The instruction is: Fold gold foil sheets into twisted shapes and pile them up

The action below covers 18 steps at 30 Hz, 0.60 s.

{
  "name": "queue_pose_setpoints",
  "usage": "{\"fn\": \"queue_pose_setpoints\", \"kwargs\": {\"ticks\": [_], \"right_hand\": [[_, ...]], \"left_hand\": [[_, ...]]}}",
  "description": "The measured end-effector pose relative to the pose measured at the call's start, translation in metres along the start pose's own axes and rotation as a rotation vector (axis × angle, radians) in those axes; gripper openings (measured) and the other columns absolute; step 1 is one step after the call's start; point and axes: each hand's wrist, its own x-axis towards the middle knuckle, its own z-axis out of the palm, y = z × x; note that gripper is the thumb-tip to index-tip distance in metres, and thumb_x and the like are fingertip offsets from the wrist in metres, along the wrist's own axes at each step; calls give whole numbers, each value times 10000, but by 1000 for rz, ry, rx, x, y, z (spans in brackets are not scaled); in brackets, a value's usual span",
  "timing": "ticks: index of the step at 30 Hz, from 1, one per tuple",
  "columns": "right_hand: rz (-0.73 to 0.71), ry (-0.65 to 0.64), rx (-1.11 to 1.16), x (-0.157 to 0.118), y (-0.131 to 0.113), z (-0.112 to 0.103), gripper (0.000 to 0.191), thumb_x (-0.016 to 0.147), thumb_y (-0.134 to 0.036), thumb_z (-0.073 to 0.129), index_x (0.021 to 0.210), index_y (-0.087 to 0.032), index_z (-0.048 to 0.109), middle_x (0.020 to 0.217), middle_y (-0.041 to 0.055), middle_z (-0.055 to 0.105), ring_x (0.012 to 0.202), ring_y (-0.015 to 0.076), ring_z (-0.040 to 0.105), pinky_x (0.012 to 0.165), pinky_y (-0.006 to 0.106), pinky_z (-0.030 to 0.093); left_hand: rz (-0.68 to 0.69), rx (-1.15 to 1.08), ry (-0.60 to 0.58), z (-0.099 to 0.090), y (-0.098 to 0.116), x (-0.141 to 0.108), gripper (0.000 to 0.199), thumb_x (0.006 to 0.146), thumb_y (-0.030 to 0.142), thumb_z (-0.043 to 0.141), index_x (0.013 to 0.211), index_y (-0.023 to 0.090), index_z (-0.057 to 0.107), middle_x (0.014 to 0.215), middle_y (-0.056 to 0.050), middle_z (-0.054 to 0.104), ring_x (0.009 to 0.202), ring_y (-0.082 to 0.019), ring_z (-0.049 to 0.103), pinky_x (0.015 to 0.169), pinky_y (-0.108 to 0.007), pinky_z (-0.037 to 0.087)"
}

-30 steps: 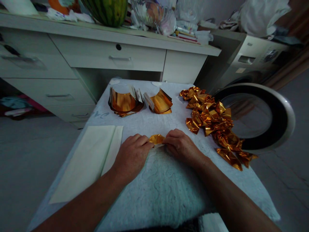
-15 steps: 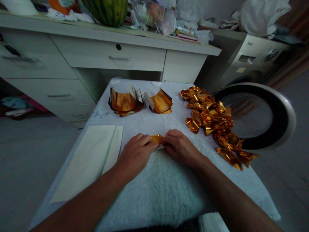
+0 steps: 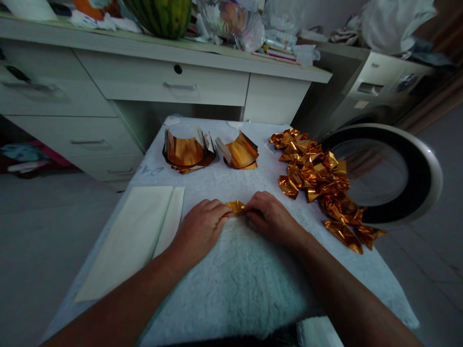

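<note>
White cloth-covered table (image 3: 231, 289) near washer (image 3: 376, 91)

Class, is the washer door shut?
No, the door swings out from the washer, its round rim standing beside the cloth.

A small dark brand name, apparently "Haier", stands on the upper front panel of the silver-grey, front-loading washing machine (image 3: 365, 91). Blue cursive lettering runs along the left side of the pale blue-white fabric tablecloth (image 3: 253, 289), its word unclear. Print on the white, crumpled plastic packaging (image 3: 92, 20) is too blurred to read.
</note>
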Motion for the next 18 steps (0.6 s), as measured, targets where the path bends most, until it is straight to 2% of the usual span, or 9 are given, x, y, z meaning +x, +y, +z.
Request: {"fn": "queue_pose_setpoints", "kwargs": {"ticks": [6, 18], "right_hand": [[101, -21, 19, 3, -3, -2, 95, 871, -95, 609, 880, -164, 674, 872, 49, 637, 867, 193, 539, 809, 340, 384], [168, 0, 23, 6, 0, 2, 82, 887, -142, 613, 829, -184, 654, 811, 25, 646, 812, 179, 545, 774, 325, 347]], "left_hand": [[-87, 66, 3, 0, 0, 0, 84, 915, 184, 555, 861, 179, 619, 853, -31, 624, 812, -192, 603, 727, -331, 502], [-152, 183, -25, -1, 2, 3, 236, 958, 227, 463, 782, 180, 613, 761, -32, 630, 738, -195, 609, 720, -344, 476]]}}
